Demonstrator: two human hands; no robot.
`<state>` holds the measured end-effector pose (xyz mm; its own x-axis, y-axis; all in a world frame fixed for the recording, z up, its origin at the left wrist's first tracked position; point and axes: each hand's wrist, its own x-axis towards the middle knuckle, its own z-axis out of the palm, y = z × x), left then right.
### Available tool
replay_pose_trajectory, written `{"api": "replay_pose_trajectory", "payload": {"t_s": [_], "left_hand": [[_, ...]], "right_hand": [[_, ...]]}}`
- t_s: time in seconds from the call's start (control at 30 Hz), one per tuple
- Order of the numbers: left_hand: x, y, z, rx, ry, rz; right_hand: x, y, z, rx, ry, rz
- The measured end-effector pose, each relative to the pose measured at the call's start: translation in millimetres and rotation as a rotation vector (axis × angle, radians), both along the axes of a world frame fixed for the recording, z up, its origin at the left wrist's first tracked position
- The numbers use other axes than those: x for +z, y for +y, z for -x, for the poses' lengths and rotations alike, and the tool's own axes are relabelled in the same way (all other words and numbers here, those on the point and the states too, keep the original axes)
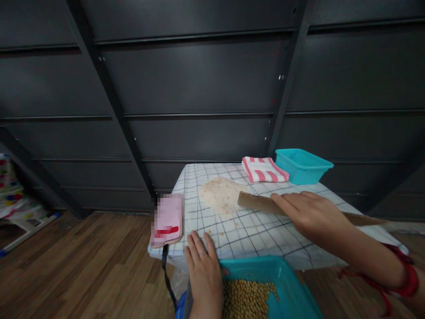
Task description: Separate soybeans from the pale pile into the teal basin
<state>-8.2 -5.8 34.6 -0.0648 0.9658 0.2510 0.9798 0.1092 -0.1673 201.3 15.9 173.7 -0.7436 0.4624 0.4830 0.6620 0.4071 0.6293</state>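
Note:
My right hand (307,212) grips a long brown cardboard strip (255,202) and holds it flat over the checked tablecloth (245,230), its far end touching a pale pile of grain (221,195). My left hand (203,270) rests with fingers together on the near left rim of a teal tray (292,288) that holds yellowish beans (247,299). A few loose beans lie scattered on the cloth between the pile and the tray.
An empty teal tub (302,165) and a folded red-and-white striped cloth (264,169) sit at the table's far edge. A pink blurred card (168,219) on a dark strap lies at the left corner. Dark metal shelving stands behind; wooden floor to the left.

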Motion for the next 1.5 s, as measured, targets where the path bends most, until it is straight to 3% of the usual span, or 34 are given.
{"api": "replay_pose_trajectory", "payload": {"t_s": [0.33, 0.57, 0.93, 1.33, 1.5], "left_hand": [[-4.2, 0, 1, 0.002, -0.017, -0.014], [-1.1, 1, 1, 0.001, -0.019, 0.001], [4.2, -1, -1, 0.0, 0.042, 0.047], [4.7, -1, -1, -0.013, 0.035, 0.022], [5.0, -2, 0, -0.014, -0.019, 0.027]], "right_hand": [[-3.5, -4, 1, 0.051, 0.032, 0.077], [0.3, 3, 3, 0.025, -0.028, -0.012], [-1.0, -13, 3, 0.038, 0.004, 0.115], [0.9, -17, 10, 0.145, 0.091, 0.173], [2.6, -19, 7, 0.098, 0.08, 0.196]]}}
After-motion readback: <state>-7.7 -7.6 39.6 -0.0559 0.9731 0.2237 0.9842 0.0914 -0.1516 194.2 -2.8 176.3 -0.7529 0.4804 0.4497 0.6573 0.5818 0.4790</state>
